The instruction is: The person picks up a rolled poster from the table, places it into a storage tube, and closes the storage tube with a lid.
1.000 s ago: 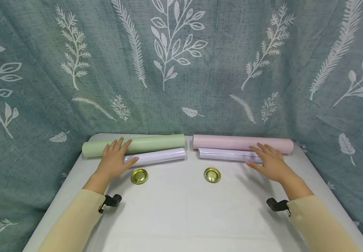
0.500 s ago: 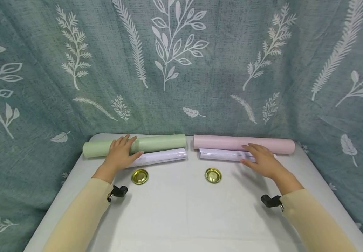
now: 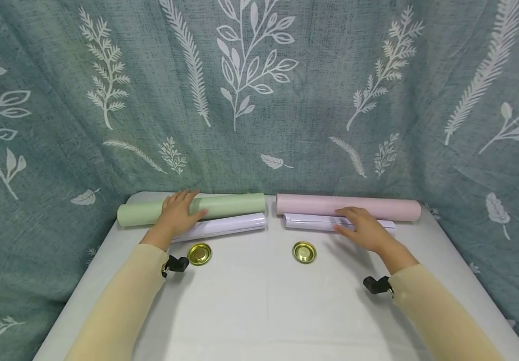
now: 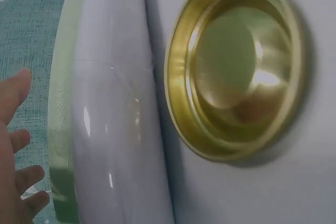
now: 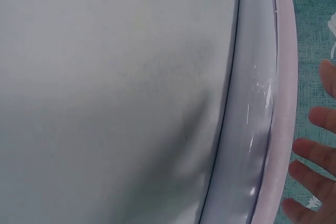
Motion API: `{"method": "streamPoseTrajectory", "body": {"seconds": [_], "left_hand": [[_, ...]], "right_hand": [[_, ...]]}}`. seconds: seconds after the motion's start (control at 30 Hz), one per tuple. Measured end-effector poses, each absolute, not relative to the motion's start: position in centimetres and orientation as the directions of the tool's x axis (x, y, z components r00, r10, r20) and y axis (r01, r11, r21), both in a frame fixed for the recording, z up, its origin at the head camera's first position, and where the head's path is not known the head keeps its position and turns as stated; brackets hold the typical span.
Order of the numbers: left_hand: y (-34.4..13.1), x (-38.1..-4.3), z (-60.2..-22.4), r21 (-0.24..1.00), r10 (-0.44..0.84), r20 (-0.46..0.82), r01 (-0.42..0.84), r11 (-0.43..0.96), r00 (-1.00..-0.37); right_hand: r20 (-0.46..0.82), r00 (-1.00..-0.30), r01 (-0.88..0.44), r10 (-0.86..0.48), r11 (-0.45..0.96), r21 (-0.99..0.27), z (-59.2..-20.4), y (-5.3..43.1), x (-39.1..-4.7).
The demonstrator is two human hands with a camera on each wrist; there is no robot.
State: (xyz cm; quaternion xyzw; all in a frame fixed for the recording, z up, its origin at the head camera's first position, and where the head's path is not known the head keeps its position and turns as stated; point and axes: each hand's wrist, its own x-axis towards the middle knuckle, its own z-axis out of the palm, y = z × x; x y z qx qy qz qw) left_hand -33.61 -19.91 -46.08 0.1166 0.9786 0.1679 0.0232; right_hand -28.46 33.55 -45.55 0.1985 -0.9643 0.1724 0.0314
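My left hand [image 3: 179,210] lies with straight fingers across a green roll [image 3: 228,204], its heel over a lilac roll [image 3: 237,224] just in front. In the left wrist view the fingers [image 4: 16,182] spread past the green roll [image 4: 60,145] and lilac roll [image 4: 115,129]. My right hand [image 3: 359,228] rests flat on a second lilac roll [image 3: 304,221], which lies against a pink roll [image 3: 322,204]. The right wrist view shows spread fingers [image 5: 315,156] beyond the pink roll [image 5: 281,129] and lilac roll [image 5: 247,119]. Neither hand grips anything.
Two small gold dishes [image 3: 199,253] [image 3: 304,251] sit on the white table [image 3: 259,311] in front of the rolls. The left dish [image 4: 236,66] almost touches the lilac roll. A teal leaf-print curtain [image 3: 259,100] hangs close behind and around the table.
Both hands have slid inward along the rolls. The left one moved right and back onto the green roll; the right one moved left along its lilac roll. The rolls stay put.
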Motion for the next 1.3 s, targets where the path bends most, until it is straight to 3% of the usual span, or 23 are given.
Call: {"method": "streamPoseTrajectory", "body": {"seconds": [0.33, 0.8, 1.3], "left_hand": [[-20.1, -35.2, -45.8, 0.324, 0.232, -0.036, 0.208, 0.923, -0.972], [-20.3, -36.0, -45.9, 0.418, 0.283, -0.058, 0.234, 0.878, -0.957], [-20.1, -36.3, -45.4, 0.324, 0.310, -0.163, 0.246, 0.914, -0.937]], "right_hand": [[0.129, -0.931, -0.364, -0.340, 0.865, -0.345, -46.2, 32.9, -29.0], [0.176, -0.927, -0.375, -0.332, 0.855, -0.359, -47.1, 32.3, -29.6], [0.188, -0.923, -0.383, -0.337, 0.857, -0.344, -47.5, 32.5, -29.2]]}}
